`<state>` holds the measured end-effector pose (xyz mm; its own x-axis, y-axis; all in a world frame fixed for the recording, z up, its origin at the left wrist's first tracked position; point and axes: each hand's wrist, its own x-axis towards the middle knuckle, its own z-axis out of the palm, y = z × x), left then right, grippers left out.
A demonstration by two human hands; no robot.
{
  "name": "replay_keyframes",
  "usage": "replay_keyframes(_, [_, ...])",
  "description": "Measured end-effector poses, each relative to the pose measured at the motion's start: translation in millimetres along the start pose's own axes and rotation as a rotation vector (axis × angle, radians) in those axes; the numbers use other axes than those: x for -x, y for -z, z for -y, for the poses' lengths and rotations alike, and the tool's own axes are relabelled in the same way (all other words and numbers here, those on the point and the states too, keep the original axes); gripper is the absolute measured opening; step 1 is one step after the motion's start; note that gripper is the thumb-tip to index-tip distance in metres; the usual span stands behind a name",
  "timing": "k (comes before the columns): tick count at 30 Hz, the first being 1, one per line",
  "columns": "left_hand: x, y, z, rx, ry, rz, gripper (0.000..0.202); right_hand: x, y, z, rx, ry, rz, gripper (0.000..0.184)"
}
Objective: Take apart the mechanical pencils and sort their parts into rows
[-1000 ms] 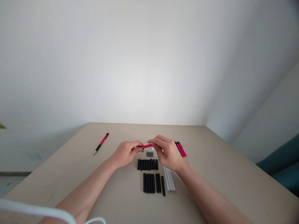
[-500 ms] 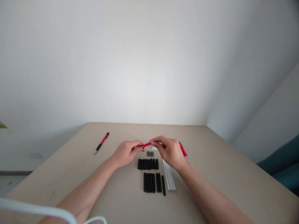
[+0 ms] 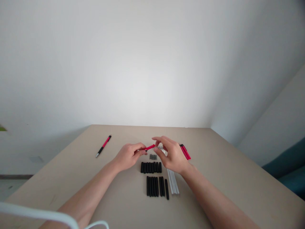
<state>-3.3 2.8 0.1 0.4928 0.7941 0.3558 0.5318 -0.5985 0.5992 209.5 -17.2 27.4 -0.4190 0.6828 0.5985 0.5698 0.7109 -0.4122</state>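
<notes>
My left hand [image 3: 130, 156] pinches a red pen barrel [image 3: 150, 147] with a dark end at the fingertips. The barrel tilts slightly upward to the right. Beside its free end is my right hand [image 3: 172, 153], thumb and forefinger apart, with no object visible between them. Below the hands lie small grey springs [image 3: 153, 157], then a row of short black tubes [image 3: 151, 167]. Nearer still are longer black pen parts [image 3: 152, 186] with one set a little apart [image 3: 167, 189]. White refills [image 3: 173, 182] lie side by side under my right wrist, their upper ends partly hidden.
An assembled red and black pen [image 3: 103, 146] lies at the left of the beige table [image 3: 124, 203]. More red barrels [image 3: 185, 152] lie just right of my right hand. Small metallic parts [image 3: 161, 147] show behind its fingers. A wall stands behind the table; a white cable-like strip [image 3: 38, 213] crosses the lower left.
My right hand's fingers have parted from the barrel's end and opened. The small metallic parts behind them now show, as does more of the red barrels. My left hand stays put.
</notes>
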Motion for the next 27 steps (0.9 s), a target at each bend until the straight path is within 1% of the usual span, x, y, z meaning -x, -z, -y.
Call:
replay_keyframes(4, [0, -0.7, 1, 0.001, 0.007, -0.005, 0.017, 1, 0, -4, -0.015, -0.022, 0.038, 0.053])
replay_keyframes(8, [1, -0.4, 1, -0.006, -0.008, -0.015, 0.016, 3, -5, -13, 0.022, -0.009, 0.122, 0.077])
replay_keyframes(12, [2, 0.5, 0, -0.046, -0.050, -0.016, 0.016, 4, -7, -12, 0.077, 0.026, 0.200, 0.095])
replay_keyframes(17, [2, 1.0, -4, -0.077, -0.098, -0.007, 0.020, 1, -5, -1, 0.206, 0.058, 0.262, 0.104])
replay_keyframes(21, [2, 0.4, -5, -0.094, -0.094, -0.009, 0.020, 0, -8, 5, 0.329, 0.092, 0.316, 0.106])
replay_keyframes(24, [2, 0.7, -6, -0.097, -0.087, 0.003, 0.022, 0, -10, 6, 0.396, 0.107, 0.308, 0.105])
replay_keyframes(27, [1, 1.3, -6, -0.101, -0.088, -0.004, 0.024, 0, -9, 5, 0.414, 0.079, 0.277, 0.107])
